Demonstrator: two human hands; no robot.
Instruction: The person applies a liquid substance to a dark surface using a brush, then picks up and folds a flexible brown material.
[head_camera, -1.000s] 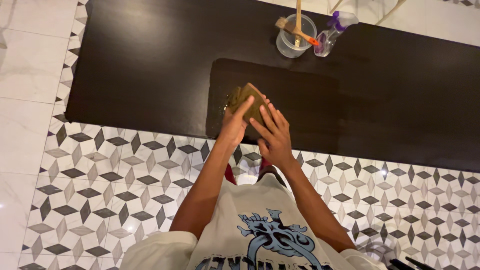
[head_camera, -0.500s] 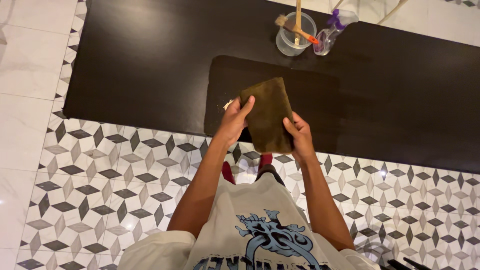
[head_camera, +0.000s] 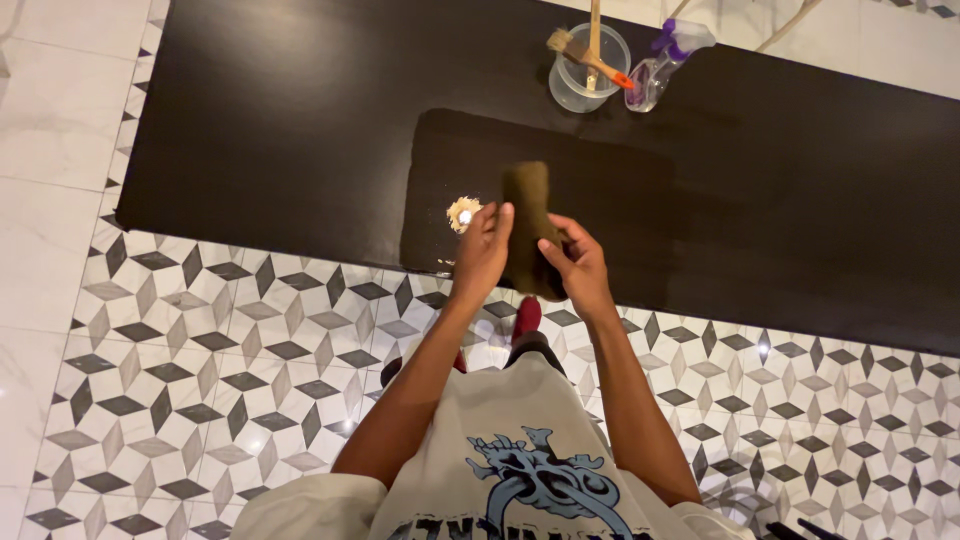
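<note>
I hold a brown cloth (head_camera: 528, 215) between both hands over the near edge of a long dark brown table (head_camera: 280, 120). My left hand (head_camera: 482, 252) grips its left side and my right hand (head_camera: 575, 265) grips its right side, with the cloth folded narrow and upright. A small pale crumbly spot (head_camera: 462, 212) lies on the tabletop just left of my left hand. It sits inside a darker, wet-looking rectangular patch (head_camera: 600, 190).
A clear plastic cup (head_camera: 588, 68) with a wooden stick and a brush across its rim stands at the table's far side. A clear spray bottle with a purple head (head_camera: 665, 58) stands beside it. Patterned grey and white floor tiles (head_camera: 220, 370) lie below.
The cloth went from bunched on the table, to spread open between my hands, to folded narrow now. The pale spot on the tabletop has become uncovered.
</note>
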